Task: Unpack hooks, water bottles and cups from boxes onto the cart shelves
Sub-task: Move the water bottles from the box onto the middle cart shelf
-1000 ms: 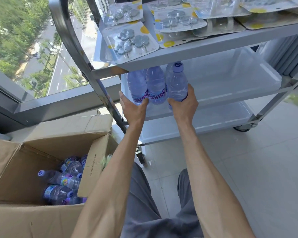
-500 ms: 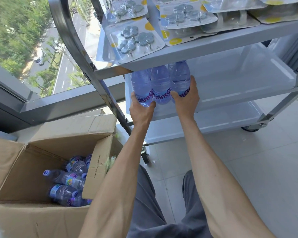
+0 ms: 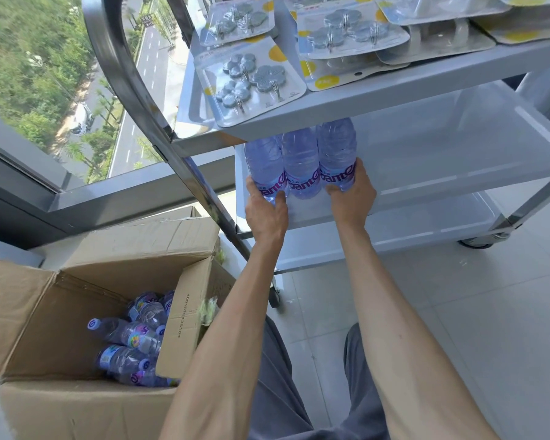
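A person's left hand (image 3: 265,211) and right hand (image 3: 351,193) bracket a row of three clear, ribbed plastic water bottles (image 3: 300,168) with purple-lettered labels, standing upright at the near-left corner of the pale grey middle shelf (image 3: 458,160) of a steel-framed cart. The left hand's fingers curl round the leftmost bottle, thumb across its label; the right hand's fingers wrap the rightmost bottle's base. The middle bottle stands pressed between its neighbours.

The top shelf (image 3: 394,100) already carries overlapping blister packs of grey flower-shaped hooks (image 3: 251,81) on glossy card with yellow spots, so that part looks largely done. Bottle work appears to be at an early stage: an open brown corrugated cardboard box (image 3: 45,312) on the floor at near left holds more bottles (image 3: 131,335) lying on their sides, purple caps showing. The smooth bottom shelf (image 3: 394,230) shows nothing on its visible part. No cups are in view. Most of the middle shelf, to the right, stands free for further rows.
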Tool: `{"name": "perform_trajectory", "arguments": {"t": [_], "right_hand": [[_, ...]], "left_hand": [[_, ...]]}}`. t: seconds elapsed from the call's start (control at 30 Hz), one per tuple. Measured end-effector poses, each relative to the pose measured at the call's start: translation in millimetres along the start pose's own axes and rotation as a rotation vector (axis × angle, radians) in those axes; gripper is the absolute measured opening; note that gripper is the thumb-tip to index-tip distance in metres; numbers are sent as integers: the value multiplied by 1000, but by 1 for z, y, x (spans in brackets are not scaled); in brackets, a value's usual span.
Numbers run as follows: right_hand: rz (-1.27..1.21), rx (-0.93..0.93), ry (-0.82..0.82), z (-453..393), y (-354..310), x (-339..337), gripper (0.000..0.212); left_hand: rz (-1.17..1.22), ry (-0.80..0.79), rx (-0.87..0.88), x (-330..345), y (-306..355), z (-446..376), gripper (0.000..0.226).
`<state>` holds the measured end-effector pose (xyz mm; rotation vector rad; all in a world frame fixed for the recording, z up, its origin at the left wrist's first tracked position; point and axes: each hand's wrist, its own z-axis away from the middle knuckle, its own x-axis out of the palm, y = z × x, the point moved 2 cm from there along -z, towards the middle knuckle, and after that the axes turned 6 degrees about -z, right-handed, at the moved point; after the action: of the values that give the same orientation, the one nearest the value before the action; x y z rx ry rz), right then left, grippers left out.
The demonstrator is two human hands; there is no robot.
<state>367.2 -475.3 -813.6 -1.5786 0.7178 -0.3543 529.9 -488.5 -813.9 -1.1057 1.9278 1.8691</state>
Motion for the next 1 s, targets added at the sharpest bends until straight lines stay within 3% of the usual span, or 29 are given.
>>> {"name": "perform_trajectory", "arguments": {"t": [0.2, 0.37, 0.5, 0.57, 0.73, 0.83, 0.9, 1.0], "right_hand": [[67, 50, -11, -2, -5, 7, 46], [62, 145, 69, 35, -1, 0, 65], [62, 90, 130, 94, 11, -9, 55], [54, 147, 120, 115, 17, -9, 46], [31, 180, -206, 158, 7, 33, 25], [24, 135, -421, 191, -9, 77, 23], [-22, 166, -572, 217, -19, 113, 24], [-128, 400, -876, 269, -23, 168, 23]], "left_hand": [[-31, -10, -7, -1, -1, 1, 64], [127, -69, -55, -18, -11, 8, 59], [196, 111, -28, -63, -53, 40, 29], [207, 199, -13, -91, -77, 53, 20], [167, 407, -136, -161, -131, 40, 18], [137, 471, -333, -190, -182, 28, 20], [18, 373, -541, -197, -226, 33, 25], [-174, -74, -791, -192, -290, 61, 28]]}}
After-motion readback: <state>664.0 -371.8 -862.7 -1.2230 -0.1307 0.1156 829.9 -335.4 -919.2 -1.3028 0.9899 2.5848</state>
